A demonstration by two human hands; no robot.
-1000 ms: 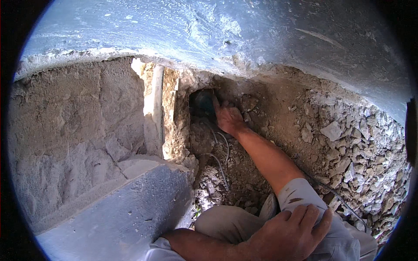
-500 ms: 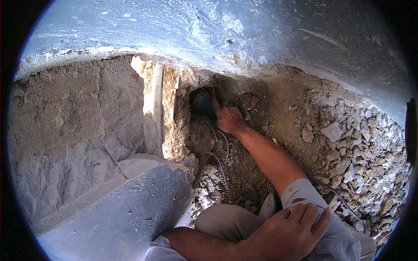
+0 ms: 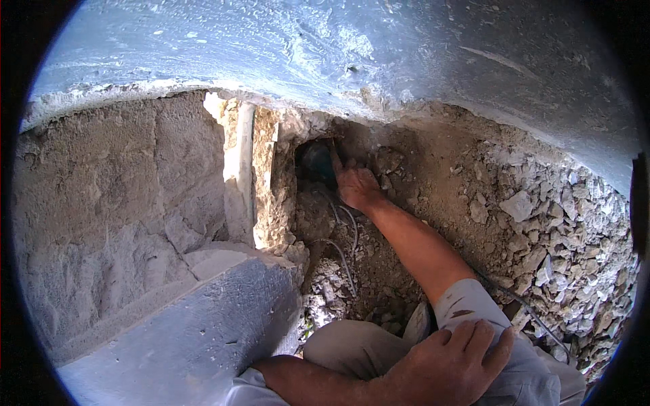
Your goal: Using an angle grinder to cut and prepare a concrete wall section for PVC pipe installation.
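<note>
My right hand [image 3: 357,185] reaches into a dark hole under the plastered wall. Its index finger is stretched out along the right side of a rounded, dark blue-green thing [image 3: 317,162] deep in the hole; whether it touches cannot be told. The other fingers are partly bent, with nothing visible in them. Thin grey cables [image 3: 354,230] come out of the hole below this hand. My left hand [image 3: 447,362] lies across the right sleeve [image 3: 470,306], its fingers loosely apart and holding nothing.
A pale vertical pipe [image 3: 244,162] stands in broken masonry left of the hole. Blue-grey plastered wall [image 3: 305,47] overhangs the top. A painted ledge [image 3: 196,325] sits at lower left. Loose rubble [image 3: 562,250] slopes on the right, where a dark cable [image 3: 525,306] runs.
</note>
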